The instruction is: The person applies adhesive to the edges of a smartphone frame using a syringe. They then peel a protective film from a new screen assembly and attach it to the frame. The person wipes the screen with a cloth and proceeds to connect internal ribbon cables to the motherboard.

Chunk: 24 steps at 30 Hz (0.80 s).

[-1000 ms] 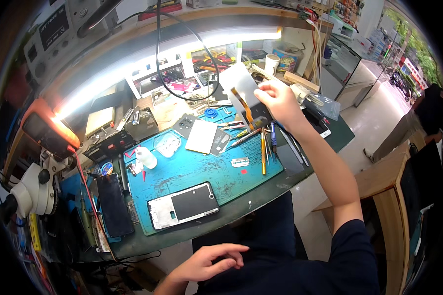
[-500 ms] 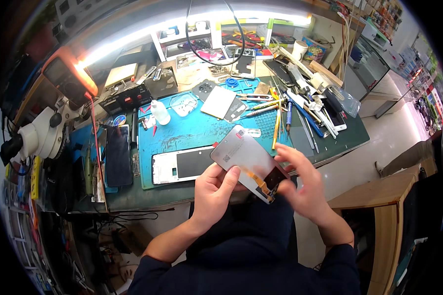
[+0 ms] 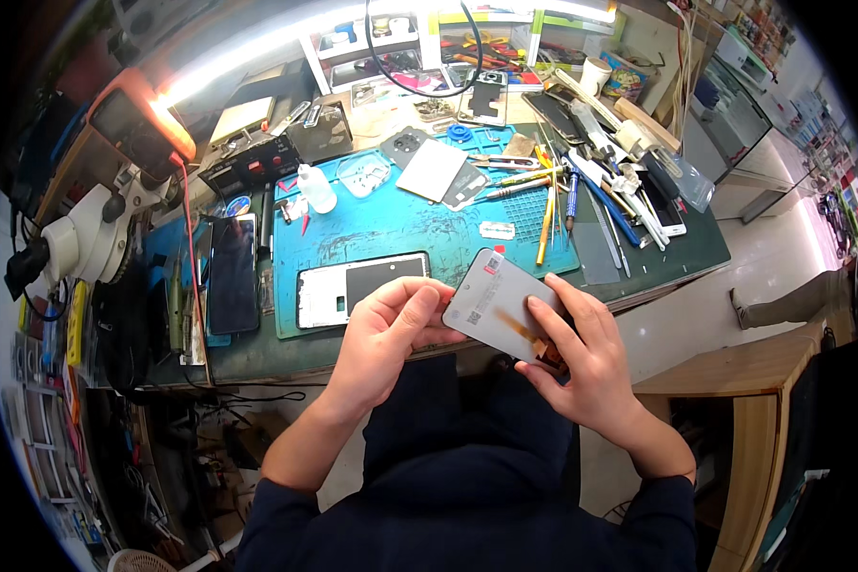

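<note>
Hold state: the phone display panel [image 3: 491, 303] is held above the lap near the front edge of the counter [image 3: 300, 358], grey back up, presumably to keep the flex cable [image 3: 519, 326] in sight. The phone frame [image 3: 377, 278] lies flat on the blue mat [image 3: 381, 225], probably for steady support. Right hand [image 3: 591, 367]: grip partly closed, thumb at the lower edge, fingers across the back, holding the panel. Left hand [image 3: 386, 329]: grip nearly closed at the left edge; whether it pinches cannot be told.

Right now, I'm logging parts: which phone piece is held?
The grey panel with orange ribbon, in the right hand; the frame and dark phone lie on the bench.
</note>
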Tool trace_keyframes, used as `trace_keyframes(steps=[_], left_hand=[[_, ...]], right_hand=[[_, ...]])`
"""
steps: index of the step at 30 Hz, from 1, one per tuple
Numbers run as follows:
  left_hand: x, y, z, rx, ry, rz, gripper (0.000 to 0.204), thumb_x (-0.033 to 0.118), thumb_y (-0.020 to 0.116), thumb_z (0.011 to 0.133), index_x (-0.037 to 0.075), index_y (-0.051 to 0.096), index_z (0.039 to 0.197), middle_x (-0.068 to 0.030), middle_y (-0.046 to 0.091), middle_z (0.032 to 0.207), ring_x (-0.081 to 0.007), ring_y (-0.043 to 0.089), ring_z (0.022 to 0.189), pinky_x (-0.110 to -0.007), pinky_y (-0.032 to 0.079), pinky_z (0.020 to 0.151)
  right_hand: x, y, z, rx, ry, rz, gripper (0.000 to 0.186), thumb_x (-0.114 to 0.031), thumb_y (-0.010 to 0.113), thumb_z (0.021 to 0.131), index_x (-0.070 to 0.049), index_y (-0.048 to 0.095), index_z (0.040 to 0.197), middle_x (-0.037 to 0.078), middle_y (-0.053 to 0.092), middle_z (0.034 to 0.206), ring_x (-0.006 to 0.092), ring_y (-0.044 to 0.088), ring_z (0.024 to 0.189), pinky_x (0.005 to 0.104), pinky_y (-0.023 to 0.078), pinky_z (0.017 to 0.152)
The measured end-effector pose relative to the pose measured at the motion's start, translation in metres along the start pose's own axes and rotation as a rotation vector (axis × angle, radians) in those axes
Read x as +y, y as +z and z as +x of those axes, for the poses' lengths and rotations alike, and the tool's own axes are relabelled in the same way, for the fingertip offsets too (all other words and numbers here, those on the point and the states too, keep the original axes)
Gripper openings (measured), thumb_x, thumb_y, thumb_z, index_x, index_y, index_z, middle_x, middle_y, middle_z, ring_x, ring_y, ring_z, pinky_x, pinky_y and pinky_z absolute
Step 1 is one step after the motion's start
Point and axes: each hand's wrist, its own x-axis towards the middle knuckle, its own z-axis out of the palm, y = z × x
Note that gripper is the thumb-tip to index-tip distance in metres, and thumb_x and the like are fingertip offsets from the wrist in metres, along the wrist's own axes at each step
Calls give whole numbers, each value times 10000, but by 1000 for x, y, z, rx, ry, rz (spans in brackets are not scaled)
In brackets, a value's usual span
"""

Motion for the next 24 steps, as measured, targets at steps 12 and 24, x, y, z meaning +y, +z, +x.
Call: trace_keyframes(steps=[12,24], left_hand=[[10,-8,-11,-12,-104,97,141,138,589,999,5,620,1033,-83,673,1023,-161,686,918,-336,632,784],[13,6,-12,-72,135,329,122,79,559,1010,-28,605,1045,-60,667,986,-125,665,900,-275,588,804]], right_hand=[[-3,-4,-6,-68,-4,54,733,-225,859,670,-136,595,1348,176,477,1353,326,546,1145,410,457,932],[2,-3,-10,-234,66,701,688,-210,809,807,-34,508,1399,187,464,1386,318,528,1234,394,442,1018]])
